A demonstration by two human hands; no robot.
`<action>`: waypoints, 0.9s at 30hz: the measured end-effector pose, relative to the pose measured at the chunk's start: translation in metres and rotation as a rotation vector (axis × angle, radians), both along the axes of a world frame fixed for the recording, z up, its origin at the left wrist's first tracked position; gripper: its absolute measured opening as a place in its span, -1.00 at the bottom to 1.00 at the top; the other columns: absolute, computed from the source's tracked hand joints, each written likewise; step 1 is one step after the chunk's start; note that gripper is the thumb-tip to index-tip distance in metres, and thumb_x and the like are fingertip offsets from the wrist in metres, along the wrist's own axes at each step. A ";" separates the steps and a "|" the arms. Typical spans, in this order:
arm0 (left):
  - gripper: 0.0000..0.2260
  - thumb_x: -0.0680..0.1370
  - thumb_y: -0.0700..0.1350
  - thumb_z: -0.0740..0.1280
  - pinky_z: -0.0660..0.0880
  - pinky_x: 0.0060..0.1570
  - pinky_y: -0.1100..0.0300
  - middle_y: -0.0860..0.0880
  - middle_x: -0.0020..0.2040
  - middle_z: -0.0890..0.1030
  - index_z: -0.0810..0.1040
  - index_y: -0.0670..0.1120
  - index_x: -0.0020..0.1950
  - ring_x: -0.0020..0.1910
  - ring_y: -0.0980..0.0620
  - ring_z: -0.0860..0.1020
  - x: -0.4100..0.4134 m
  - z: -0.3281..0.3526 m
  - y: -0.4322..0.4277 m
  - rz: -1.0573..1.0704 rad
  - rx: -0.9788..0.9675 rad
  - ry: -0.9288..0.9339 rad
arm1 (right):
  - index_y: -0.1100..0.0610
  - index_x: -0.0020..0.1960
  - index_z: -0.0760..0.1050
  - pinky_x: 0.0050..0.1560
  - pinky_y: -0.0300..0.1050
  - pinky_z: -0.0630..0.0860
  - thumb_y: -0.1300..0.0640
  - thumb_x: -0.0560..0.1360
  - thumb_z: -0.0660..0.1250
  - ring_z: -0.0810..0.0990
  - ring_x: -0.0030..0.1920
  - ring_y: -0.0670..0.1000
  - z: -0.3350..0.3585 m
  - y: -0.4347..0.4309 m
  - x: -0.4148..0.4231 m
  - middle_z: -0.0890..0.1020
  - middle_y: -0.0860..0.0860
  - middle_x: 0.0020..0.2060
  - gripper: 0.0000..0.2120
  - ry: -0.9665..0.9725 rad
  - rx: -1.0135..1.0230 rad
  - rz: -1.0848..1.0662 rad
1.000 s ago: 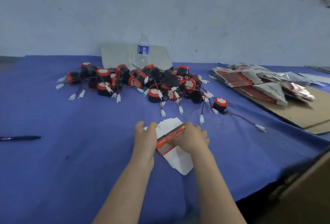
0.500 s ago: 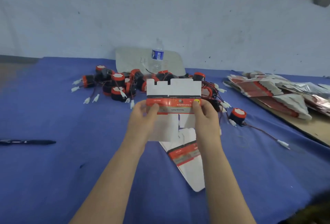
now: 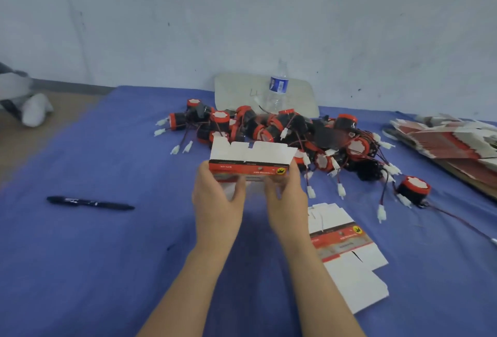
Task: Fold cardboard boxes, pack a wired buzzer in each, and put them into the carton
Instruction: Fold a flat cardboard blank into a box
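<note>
Cardboard box [image 3: 250, 160], partly popped open, is held up off the bench [image 3: 107, 256], right in front of the pile of wired buzzers [image 3: 282, 129]. Left hand [image 3: 215, 202] and right hand [image 3: 286, 199] each grip one end, fingers [image 3: 240, 189] curled underneath, white flaps pointing up. A flat box blank [image 3: 347, 250] lies on the bench beside the right forearm. One lone buzzer [image 3: 414, 189] sits off right, black pen [image 3: 88, 203] well left, water bottle [image 3: 278, 92] behind the pile.

both hands [image 3: 250, 197] grip box blank [image 3: 251, 160] above blue cloth [image 3: 107, 256] | buzzer pile [image 3: 282, 132] behind
</note>
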State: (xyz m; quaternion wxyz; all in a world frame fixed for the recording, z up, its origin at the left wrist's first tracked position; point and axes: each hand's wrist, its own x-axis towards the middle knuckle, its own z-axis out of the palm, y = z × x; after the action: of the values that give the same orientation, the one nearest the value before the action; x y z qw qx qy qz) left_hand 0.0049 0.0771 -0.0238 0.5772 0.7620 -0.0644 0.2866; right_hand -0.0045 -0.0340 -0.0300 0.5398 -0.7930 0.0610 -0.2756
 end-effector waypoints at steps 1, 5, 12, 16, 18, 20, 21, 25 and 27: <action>-0.68 0.50 -0.15 0.41 0.49 0.08 0.03 0.07 0.05 0.53 0.31 0.03 0.11 0.05 0.04 0.53 0.001 -0.002 0.000 0.007 -0.002 -0.002 | -0.08 0.48 0.14 0.03 -0.40 0.48 0.20 0.58 0.27 0.54 0.08 -0.28 0.000 0.001 -0.001 0.55 -0.30 0.07 -0.44 -0.036 0.018 -0.003; -0.72 0.55 -0.23 0.32 0.49 0.05 0.16 0.02 0.12 0.51 0.31 -0.02 0.17 0.11 0.01 0.52 0.003 -0.005 -0.002 -0.024 -0.005 -0.017 | -0.10 0.38 0.20 0.24 0.03 0.50 0.27 0.55 0.30 0.48 0.27 -0.14 0.001 0.006 -0.004 0.48 -0.13 0.26 -0.47 -0.160 0.031 -0.011; -0.63 0.50 -0.25 0.37 0.44 0.02 0.40 0.01 0.12 0.48 0.28 0.01 0.17 0.05 0.17 0.48 0.002 -0.009 0.000 -0.063 0.036 -0.089 | -0.11 0.27 0.28 0.00 -0.22 0.55 0.21 0.53 0.35 0.61 0.02 -0.12 0.007 -0.003 -0.007 0.58 -0.33 -0.08 -0.57 -0.097 0.179 0.077; -0.51 0.41 -0.13 0.50 0.44 0.13 0.10 -0.03 0.13 0.48 0.36 -0.15 0.24 0.10 0.09 0.45 0.001 -0.009 -0.001 -0.011 0.120 -0.115 | 0.09 0.09 0.31 -0.20 -0.39 0.47 0.26 0.51 0.36 0.52 -0.21 -0.16 0.014 -0.012 -0.008 0.54 0.05 -0.06 -0.73 -0.062 0.344 0.128; -0.40 0.37 -0.08 0.54 0.41 0.13 0.04 -0.10 0.16 0.48 0.35 -0.21 0.28 0.14 -0.03 0.44 0.001 -0.007 -0.001 0.078 0.178 -0.131 | 0.10 0.00 0.33 -0.08 -0.35 0.47 0.26 0.51 0.36 0.50 -0.06 -0.11 0.017 -0.014 -0.011 0.48 -0.02 -0.08 -0.79 -0.071 0.267 0.145; -0.32 0.34 -0.05 0.56 0.40 0.14 -0.01 -0.14 0.17 0.47 0.32 -0.23 0.31 0.17 -0.11 0.45 0.002 -0.006 0.001 0.149 0.192 -0.139 | 0.07 -0.01 0.37 0.12 -0.18 0.49 0.25 0.51 0.35 0.50 0.14 -0.03 0.017 -0.012 -0.012 0.49 -0.04 0.00 -0.81 -0.079 0.188 0.150; -0.29 0.33 -0.03 0.57 0.39 0.17 -0.02 -0.15 0.19 0.47 0.30 -0.23 0.32 0.19 -0.13 0.45 0.002 -0.005 0.002 0.170 0.186 -0.131 | 0.06 -0.01 0.37 0.16 -0.10 0.49 0.25 0.52 0.35 0.50 0.17 0.00 0.018 -0.011 -0.012 0.49 -0.01 0.03 -0.82 -0.086 0.158 0.145; -0.22 0.31 0.05 0.57 0.32 0.17 0.01 -0.16 0.24 0.44 0.25 -0.18 0.35 0.23 -0.16 0.43 0.002 -0.004 0.005 0.207 0.224 -0.132 | 0.06 -0.14 0.41 -0.11 -0.29 0.49 0.20 0.53 0.36 0.55 -0.06 -0.05 0.024 -0.008 -0.015 0.55 -0.03 -0.14 -0.86 -0.088 0.168 0.213; -0.22 0.29 0.10 0.55 0.35 0.12 -0.03 -0.15 0.25 0.44 0.25 -0.16 0.35 0.22 -0.16 0.42 0.001 -0.003 0.006 0.202 0.263 -0.149 | 0.11 -0.10 0.52 -0.17 -0.33 0.51 0.16 0.54 0.35 0.61 -0.13 -0.13 0.025 -0.009 -0.017 0.65 -0.10 -0.18 -0.95 -0.049 0.207 0.301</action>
State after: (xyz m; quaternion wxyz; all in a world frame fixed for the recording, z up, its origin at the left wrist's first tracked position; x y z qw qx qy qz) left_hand 0.0058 0.0829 -0.0269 0.4347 0.8101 -0.0671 0.3877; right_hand -0.0218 -0.0427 -0.0051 0.6552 -0.7263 -0.0434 -0.2031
